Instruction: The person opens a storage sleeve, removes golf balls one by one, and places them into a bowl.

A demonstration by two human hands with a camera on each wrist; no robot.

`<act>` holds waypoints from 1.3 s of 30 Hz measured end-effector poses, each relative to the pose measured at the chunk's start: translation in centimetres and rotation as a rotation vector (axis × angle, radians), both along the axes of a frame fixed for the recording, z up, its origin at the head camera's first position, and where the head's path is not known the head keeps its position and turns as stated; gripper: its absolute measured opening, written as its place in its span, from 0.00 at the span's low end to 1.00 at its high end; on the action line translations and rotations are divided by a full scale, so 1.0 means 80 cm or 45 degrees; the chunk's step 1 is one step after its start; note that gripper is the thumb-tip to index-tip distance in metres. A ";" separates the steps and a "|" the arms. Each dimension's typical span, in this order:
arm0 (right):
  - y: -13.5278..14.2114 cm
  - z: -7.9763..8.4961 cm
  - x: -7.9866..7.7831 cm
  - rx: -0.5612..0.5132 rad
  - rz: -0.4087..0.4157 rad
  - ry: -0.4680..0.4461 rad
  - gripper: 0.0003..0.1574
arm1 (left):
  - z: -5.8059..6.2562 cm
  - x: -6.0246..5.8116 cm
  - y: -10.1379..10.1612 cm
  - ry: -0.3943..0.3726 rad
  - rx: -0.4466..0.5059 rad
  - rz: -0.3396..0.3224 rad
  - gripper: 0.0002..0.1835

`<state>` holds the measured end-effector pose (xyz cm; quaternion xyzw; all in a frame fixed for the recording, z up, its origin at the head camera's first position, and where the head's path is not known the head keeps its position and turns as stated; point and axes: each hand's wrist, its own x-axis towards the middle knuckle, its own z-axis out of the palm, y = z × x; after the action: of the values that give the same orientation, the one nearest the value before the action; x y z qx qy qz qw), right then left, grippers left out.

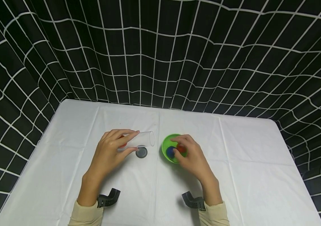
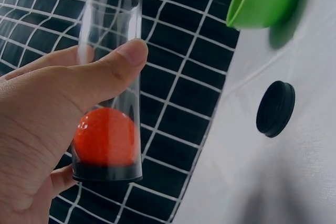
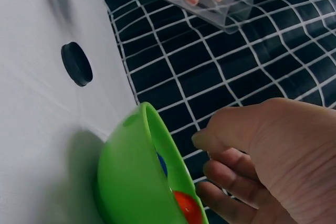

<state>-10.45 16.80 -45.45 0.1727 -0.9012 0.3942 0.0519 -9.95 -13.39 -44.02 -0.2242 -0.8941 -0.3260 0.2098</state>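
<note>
My left hand (image 1: 106,152) grips a clear plastic tube (image 2: 115,22) lying sideways in the head view, its open end toward the right. At the tube's dark-capped end sits an orange-red ball (image 2: 105,137). Over the green bowl (image 3: 123,177) is my right hand (image 1: 193,155), thumb and fingers apart with nothing between them. Inside that bowl are a blue ball (image 1: 170,152) and a red ball (image 1: 181,148), partly hidden by the bowl wall in the right wrist view.
A round dark cap (image 1: 141,153) lies on the white tablecloth (image 1: 138,194) between the tube and the bowl. Black cloth with a white grid (image 1: 149,62) hangs behind the table and along its sides.
</note>
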 end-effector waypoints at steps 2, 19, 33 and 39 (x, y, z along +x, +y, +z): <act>0.002 0.001 0.000 0.013 -0.024 0.014 0.23 | 0.000 0.000 0.000 -0.001 0.001 -0.002 0.31; -0.004 0.004 0.000 -0.114 -0.011 0.034 0.17 | -0.001 0.001 0.000 -0.008 -0.012 -0.012 0.29; -0.020 0.008 0.002 -0.366 0.034 -0.011 0.18 | -0.002 -0.001 0.004 0.011 -0.049 -0.024 0.29; -0.025 0.012 0.004 -0.494 0.089 -0.072 0.18 | -0.001 0.000 0.006 0.043 -0.064 -0.029 0.28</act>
<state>-10.12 14.78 -44.52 0.1796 -0.8028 0.5667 0.0451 -9.97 -12.90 -44.12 -0.2449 -0.8957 -0.3020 0.2156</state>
